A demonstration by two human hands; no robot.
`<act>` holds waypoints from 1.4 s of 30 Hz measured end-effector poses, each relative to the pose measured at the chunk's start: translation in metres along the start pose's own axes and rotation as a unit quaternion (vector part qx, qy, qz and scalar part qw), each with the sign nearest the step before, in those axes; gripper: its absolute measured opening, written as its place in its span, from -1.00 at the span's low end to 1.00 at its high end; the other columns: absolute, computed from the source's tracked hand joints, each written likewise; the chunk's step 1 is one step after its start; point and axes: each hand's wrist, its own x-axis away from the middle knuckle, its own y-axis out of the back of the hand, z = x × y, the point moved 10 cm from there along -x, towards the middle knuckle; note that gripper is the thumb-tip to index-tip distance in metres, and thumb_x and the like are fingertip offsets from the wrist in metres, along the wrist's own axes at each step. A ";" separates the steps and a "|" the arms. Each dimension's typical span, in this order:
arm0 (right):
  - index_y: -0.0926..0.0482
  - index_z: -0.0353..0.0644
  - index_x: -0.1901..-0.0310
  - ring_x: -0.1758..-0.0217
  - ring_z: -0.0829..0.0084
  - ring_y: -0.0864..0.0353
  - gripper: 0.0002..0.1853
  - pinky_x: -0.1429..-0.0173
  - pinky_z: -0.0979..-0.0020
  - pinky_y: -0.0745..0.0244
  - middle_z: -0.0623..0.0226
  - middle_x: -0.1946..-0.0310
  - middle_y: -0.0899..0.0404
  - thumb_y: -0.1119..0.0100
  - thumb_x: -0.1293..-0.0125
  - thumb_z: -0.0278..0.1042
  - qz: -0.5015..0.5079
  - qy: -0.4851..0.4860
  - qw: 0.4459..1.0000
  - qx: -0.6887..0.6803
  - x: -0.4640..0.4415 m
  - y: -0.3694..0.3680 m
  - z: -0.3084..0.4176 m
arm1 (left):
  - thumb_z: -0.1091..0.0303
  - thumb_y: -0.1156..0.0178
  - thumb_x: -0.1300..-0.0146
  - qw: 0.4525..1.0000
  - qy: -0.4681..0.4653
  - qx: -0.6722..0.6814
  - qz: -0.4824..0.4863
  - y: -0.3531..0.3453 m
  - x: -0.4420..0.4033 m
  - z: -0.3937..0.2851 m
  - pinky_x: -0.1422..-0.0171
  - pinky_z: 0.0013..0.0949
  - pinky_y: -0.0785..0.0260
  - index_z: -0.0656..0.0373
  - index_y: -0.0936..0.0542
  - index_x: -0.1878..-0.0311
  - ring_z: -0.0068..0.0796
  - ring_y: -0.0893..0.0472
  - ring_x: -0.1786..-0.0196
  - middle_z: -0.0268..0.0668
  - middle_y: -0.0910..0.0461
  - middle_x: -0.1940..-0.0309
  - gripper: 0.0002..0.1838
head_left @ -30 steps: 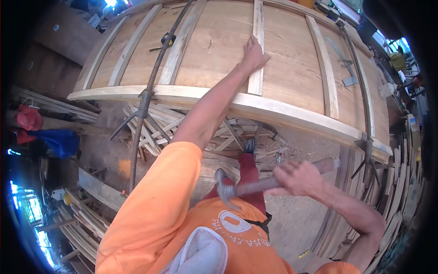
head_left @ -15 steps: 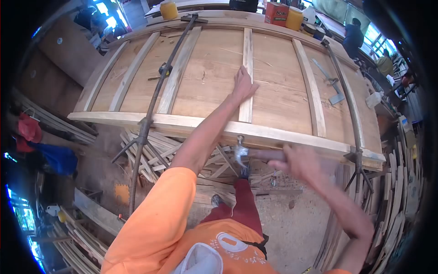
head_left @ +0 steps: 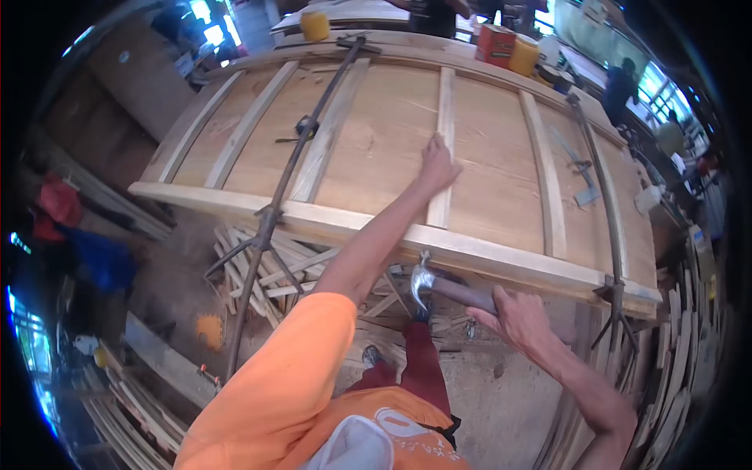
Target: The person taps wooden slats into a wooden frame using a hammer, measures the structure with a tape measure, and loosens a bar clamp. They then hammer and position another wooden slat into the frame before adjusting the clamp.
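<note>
My left hand (head_left: pixel 439 166) is closed around a wooden slat (head_left: pixel 445 106) that runs across the middle of a large panel frame (head_left: pixel 376 117). In my right hand (head_left: pixel 523 317) is a claw hammer (head_left: pixel 462 292), gripped by its dark handle. The hammer's striking face is up against, or very close to, the outer side of the front rail (head_left: pixel 501 252), just below the slat's near end. Its claw points down. Whether a nail sits under the face I cannot tell.
Two long bar clamps, a left one (head_left: pixel 291 160) and a right one (head_left: pixel 603 188), cross the panel. A tape measure (head_left: pixel 305 125) and a metal tool (head_left: pixel 585 196) lie on it. Behind stand a red box (head_left: pixel 495 45) and yellow containers (head_left: pixel 523 53). Scrap wood (head_left: pixel 262 270) lies underneath. People are in the background.
The view has shifted, so the panel appears slightly lower and further right. My right hand has dropped a little, and the hammer's handle slopes more downward. My left hand keeps its place on the slat.
</note>
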 end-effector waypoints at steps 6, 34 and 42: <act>-0.62 -0.31 0.20 0.52 0.22 -0.61 -0.31 0.35 0.07 -0.51 0.07 0.55 -0.61 -0.19 -0.50 0.38 0.027 -0.116 0.976 -0.184 -0.006 0.040 -0.019 | 0.29 -0.48 -0.09 0.999 0.010 -0.032 -0.022 -0.003 -0.002 0.008 -0.71 0.15 -0.06 0.74 0.11 -0.56 0.45 -0.19 -0.57 0.57 -0.10 -0.51 0.21; -0.55 -0.33 -0.34 -0.06 0.23 -0.73 -0.52 -0.16 0.18 -0.60 0.05 -0.01 -0.71 -0.25 -0.57 -0.15 -0.044 0.072 0.952 -0.294 -0.289 0.078 -0.040 | 0.64 -0.04 -0.29 0.984 0.046 -0.140 -0.104 0.379 0.043 0.162 -0.42 -0.21 -0.45 0.32 -0.51 -0.41 -0.24 -0.65 -0.24 -0.09 -0.69 -0.18 -0.42; -0.69 -0.36 -0.16 0.15 0.36 -0.77 -0.71 -0.03 0.29 -0.66 0.14 0.19 -0.80 -0.25 -0.54 -0.37 -0.005 0.027 0.913 -0.407 -0.163 0.046 0.031 | 0.33 -0.49 -0.25 0.980 -0.080 -0.138 0.116 0.316 -0.021 0.217 -0.41 -0.01 -0.41 0.27 -0.48 -0.37 0.12 -0.56 -0.31 0.08 -0.62 -0.18 -0.35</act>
